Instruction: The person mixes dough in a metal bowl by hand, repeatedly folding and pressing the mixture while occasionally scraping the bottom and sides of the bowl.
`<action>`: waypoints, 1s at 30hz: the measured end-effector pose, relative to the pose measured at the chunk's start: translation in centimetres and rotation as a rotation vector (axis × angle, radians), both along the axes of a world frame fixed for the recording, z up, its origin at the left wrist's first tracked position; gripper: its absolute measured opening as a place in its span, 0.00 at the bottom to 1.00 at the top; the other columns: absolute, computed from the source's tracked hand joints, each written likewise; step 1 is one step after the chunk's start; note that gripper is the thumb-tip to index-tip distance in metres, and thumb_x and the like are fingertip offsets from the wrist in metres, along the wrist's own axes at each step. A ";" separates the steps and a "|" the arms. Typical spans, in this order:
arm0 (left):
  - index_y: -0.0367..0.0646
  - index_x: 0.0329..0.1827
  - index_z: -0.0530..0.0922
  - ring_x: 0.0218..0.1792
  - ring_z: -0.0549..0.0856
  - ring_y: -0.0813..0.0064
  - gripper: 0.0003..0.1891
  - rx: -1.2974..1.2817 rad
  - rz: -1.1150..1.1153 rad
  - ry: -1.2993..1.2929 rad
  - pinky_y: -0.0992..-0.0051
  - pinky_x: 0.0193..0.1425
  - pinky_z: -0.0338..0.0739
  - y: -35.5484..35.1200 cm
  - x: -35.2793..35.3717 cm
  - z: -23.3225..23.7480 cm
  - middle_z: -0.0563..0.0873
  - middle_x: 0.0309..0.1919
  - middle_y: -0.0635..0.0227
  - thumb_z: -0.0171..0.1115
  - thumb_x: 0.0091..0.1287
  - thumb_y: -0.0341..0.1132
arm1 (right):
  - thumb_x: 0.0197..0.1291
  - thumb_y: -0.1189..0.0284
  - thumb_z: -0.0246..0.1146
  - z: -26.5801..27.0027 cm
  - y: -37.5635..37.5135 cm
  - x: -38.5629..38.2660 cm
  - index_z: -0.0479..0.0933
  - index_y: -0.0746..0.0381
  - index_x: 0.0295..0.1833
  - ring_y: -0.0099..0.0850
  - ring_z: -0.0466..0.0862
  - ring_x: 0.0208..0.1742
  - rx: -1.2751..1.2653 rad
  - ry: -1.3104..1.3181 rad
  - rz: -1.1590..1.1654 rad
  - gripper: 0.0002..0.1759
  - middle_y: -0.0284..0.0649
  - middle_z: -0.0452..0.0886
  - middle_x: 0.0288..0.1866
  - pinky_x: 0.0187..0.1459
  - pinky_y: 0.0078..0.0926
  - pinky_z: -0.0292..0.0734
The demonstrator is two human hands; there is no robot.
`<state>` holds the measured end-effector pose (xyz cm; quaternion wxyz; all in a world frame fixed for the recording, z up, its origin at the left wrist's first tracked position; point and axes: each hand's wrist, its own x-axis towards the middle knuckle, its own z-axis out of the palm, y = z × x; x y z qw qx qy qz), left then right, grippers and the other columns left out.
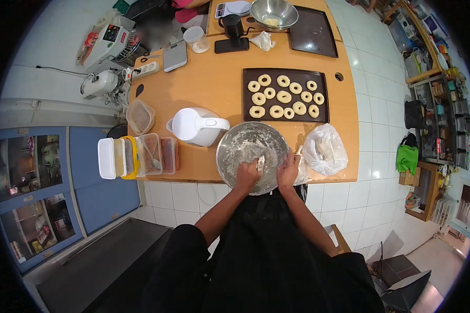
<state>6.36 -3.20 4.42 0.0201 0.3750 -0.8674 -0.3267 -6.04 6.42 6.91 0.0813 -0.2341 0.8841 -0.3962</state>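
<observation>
A large metal mixing bowl (230, 151) stands at the table's front edge, its inside coated with flour and dough residue. My left hand (248, 175) reaches into it with curled fingers, pressed on a pale, floury bit of dough (261, 163). How much dough lies under the fingers is hidden. My right hand (288, 171) grips the bowl's right rim, thumb toward the inside. Just right of that hand sits a clear plastic bag (325, 149) with something whitish in it. Behind the bowl, a dark baking tray (249, 113) carries several ring-shaped pieces of dough (283, 97).
Left of the bowl is a white electric kettle (193, 125), then several plastic food tubs (150, 152). Farther back are a kitchen scale (175, 56), a phone (232, 45), a black gooseneck kettle (232, 25), another metal bowl (284, 14) and a second dark tray (312, 31). Part of another person shows at the top.
</observation>
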 end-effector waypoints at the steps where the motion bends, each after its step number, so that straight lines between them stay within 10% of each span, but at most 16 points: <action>1: 0.36 0.44 0.80 0.36 0.82 0.46 0.17 0.011 -0.020 -0.081 0.49 0.47 0.75 0.0 -0.1 -0.1 0.82 0.30 0.47 0.60 0.56 0.38 | 0.60 0.83 0.52 0.0 0.0 0.0 0.70 0.65 0.62 0.54 0.76 0.44 0.009 0.003 0.003 0.23 0.54 0.69 0.45 0.45 0.45 0.73; 5: 0.37 0.52 0.76 0.35 0.83 0.47 0.20 -0.058 -0.044 0.011 0.51 0.38 0.78 0.1 -0.7 -1.9 0.82 0.30 0.48 0.60 0.57 0.38 | 0.60 0.83 0.52 -0.1 -0.2 -0.2 0.70 0.65 0.61 0.54 0.76 0.43 0.025 0.008 0.008 0.22 0.54 0.69 0.45 0.46 0.45 0.73; 14: 0.42 0.59 0.69 0.61 0.71 0.46 0.28 -0.078 0.064 -0.011 0.51 0.64 0.64 -0.8 -6.1 -1.3 0.73 0.55 0.46 0.67 0.55 0.37 | 0.59 0.84 0.53 -0.3 -0.1 -0.1 0.69 0.67 0.62 0.55 0.76 0.44 -0.019 0.003 0.019 0.23 0.57 0.69 0.46 0.45 0.44 0.74; 18: 0.44 0.58 0.71 0.60 0.71 0.44 0.26 -0.123 0.132 -0.066 0.48 0.63 0.64 -1.1 -7.9 -5.4 0.73 0.53 0.43 0.60 0.62 0.49 | 0.59 0.84 0.53 0.2 -0.1 -0.2 0.69 0.68 0.63 0.55 0.76 0.44 0.003 -0.018 0.030 0.24 0.57 0.69 0.45 0.44 0.43 0.75; 30: 0.42 0.59 0.70 0.60 0.68 0.39 0.27 -0.024 0.073 0.239 0.49 0.64 0.62 1.1 -5.0 -3.8 0.69 0.58 0.44 0.63 0.55 0.36 | 0.54 0.87 0.54 -0.2 -0.3 0.1 0.69 0.67 0.62 0.51 0.79 0.44 0.086 0.042 0.005 0.27 0.53 0.68 0.44 0.45 0.41 0.78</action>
